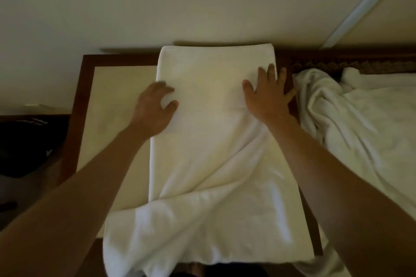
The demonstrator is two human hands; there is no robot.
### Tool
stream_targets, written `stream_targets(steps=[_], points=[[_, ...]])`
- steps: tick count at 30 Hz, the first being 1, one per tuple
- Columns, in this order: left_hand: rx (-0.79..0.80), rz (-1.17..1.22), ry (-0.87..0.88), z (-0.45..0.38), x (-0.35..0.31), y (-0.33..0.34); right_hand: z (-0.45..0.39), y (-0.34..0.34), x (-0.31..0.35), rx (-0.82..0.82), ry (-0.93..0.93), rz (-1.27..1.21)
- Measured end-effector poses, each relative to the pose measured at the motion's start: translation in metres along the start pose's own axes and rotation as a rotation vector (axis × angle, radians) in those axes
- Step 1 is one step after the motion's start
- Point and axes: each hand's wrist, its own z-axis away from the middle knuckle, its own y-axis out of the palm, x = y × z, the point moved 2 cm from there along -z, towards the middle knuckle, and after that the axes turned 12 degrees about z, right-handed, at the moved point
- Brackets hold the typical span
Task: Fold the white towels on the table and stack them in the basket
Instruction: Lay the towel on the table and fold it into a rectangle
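Note:
A long white towel (202, 132) lies folded lengthwise down the middle of the table, its near end wrinkled and hanging over the front edge. My left hand (155, 107) sits on the towel's left edge with curled fingers and thumb pinching the cloth. My right hand (267, 94) lies flat with spread fingers on the towel's right edge, the outer fingers reaching past it onto the table. No basket is in view.
A heap of crumpled white towels (351, 123) covers the table's right side. The table (108, 101) has a cream top and a dark wooden frame. A wall stands right behind it. Dark objects (24, 146) lie to the left.

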Motion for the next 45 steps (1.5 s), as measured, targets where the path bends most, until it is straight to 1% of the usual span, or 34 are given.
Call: stream_targets(steps=[1, 2, 4, 6, 8, 10, 11, 12, 14, 17, 19, 21, 23, 24, 25, 26, 28, 30, 31, 32, 33, 35, 37, 38, 39, 40, 41, 43, 45], points=[[-0.051, 0.04, 0.048, 0.034, 0.004, -0.002, 0.025, 0.004, 0.002, -0.014, -0.028, -0.001], [-0.08, 0.06, 0.059, 0.07, 0.01, -0.004, 0.051, 0.009, 0.004, -0.04, -0.062, -0.005], [-0.045, 0.082, -0.05, 0.138, 0.022, -0.009, 0.1, 0.022, 0.005, -0.103, -0.12, -0.035], [0.107, 0.103, -0.189, 0.19, 0.033, -0.017, 0.143, 0.036, 0.006, -0.121, -0.131, -0.075], [0.262, 0.055, -0.246, 0.222, 0.038, -0.026, 0.182, 0.048, 0.006, -0.111, -0.116, -0.101], [0.36, -0.063, -0.289, 0.241, 0.043, -0.033, 0.219, 0.056, 0.006, -0.111, -0.094, -0.155], [0.381, -0.102, -0.319, 0.249, 0.044, -0.034, 0.237, 0.06, 0.007, -0.102, -0.078, -0.198], [0.369, -0.1, -0.35, 0.257, 0.044, -0.036, 0.254, 0.062, 0.009, -0.092, -0.063, -0.243], [0.3, -0.02, -0.369, 0.271, 0.045, -0.037, 0.286, 0.065, 0.014, -0.072, -0.036, -0.329], [0.183, -0.023, -0.339, 0.296, 0.03, -0.045, 0.322, 0.063, 0.018, -0.034, -0.026, -0.429], [0.086, -0.039, -0.27, 0.322, 0.007, -0.049, 0.343, 0.057, 0.017, 0.05, -0.005, -0.602], [0.044, -0.027, -0.161, 0.353, -0.025, -0.042, 0.364, 0.047, 0.017, 0.215, 0.072, -0.821], [0.074, -0.046, -0.044, 0.386, -0.057, -0.025, 0.384, 0.04, 0.017, 0.422, 0.139, -0.951], [0.094, -0.051, 0.013, 0.401, -0.071, -0.013, 0.393, 0.037, 0.016, 0.49, 0.151, -1.005], [0.111, -0.039, 0.058, 0.413, -0.081, 0.001, 0.4, 0.037, 0.013, 0.518, 0.153, -1.058], [0.13, -0.011, 0.086, 0.423, -0.09, 0.013, 0.406, 0.039, 0.008, 0.507, 0.154, -1.096], [0.19, 0.076, 0.104, 0.438, -0.1, 0.036, 0.414, 0.042, -0.009, 0.406, 0.157, -1.086], [0.298, 0.194, 0.097, 0.448, -0.103, 0.051, 0.418, 0.045, -0.033, 0.307, 0.177, -1.044], [0.336, 0.268, 0.081, 0.451, -0.1, 0.055, 0.419, 0.048, -0.046, 0.284, 0.191, -1.049], [0.337, 0.355, 0.047, 0.453, -0.094, 0.057, 0.421, 0.05, -0.058, 0.275, 0.205, -1.073], [0.281, 0.448, -0.001, 0.454, -0.087, 0.058, 0.422, 0.051, -0.069, 0.279, 0.227, -1.118], [0.041, 0.583, -0.159, 0.451, -0.062, 0.061, 0.427, 0.055, -0.09, 0.302, 0.28, -1.233], [-0.244, 0.619, -0.395, 0.442, -0.032, 0.064, 0.43, 0.06, -0.104, 0.314, 0.312, -1.29], [-0.356, 0.643, -0.529, 0.435, -0.016, 0.067, 0.43, 0.064, -0.109, 0.321, 0.312, -1.289], [-0.429, 0.697, -0.646, 0.427, -0.004, 0.069, 0.429, 0.068, -0.113, 0.333, 0.308, -1.282], [-0.462, 0.782, -0.726, 0.416, 0.008, 0.071, 0.427, 0.07, -0.115, 0.352, 0.292, -1.279], [-0.462, 0.873, -0.775, 0.406, 0.016, 0.073, 0.425, 0.072, -0.117, 0.376, 0.271, -1.285], [-0.401, 1.045, -0.829, 0.39, 0.023, 0.078, 0.422, 0.073, -0.12, 0.417, 0.229, -1.336], [-0.311, 1.194, -0.841, 0.385, 0.027, 0.079, 0.42, 0.072, -0.125, 0.431, 0.212, -1.391]])
